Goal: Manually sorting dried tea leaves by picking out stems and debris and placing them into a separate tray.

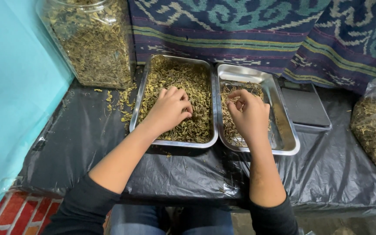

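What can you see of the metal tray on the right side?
The right tray is a shiny rectangular steel pan with rounded corners and a rolled rim. It lies flat on black plastic sheeting, touching the left tray. It holds a thin layer of pale dried stems, mostly on its left side. The right hand is over them.

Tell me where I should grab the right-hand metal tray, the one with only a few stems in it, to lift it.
Probably grip the right-hand tray by its rolled rim on the two short ends, near and far, with both hands. The left long side butts against the fuller tray and the right side sits close to the dark flat scale, leaving little finger room. Move the right hand out first.
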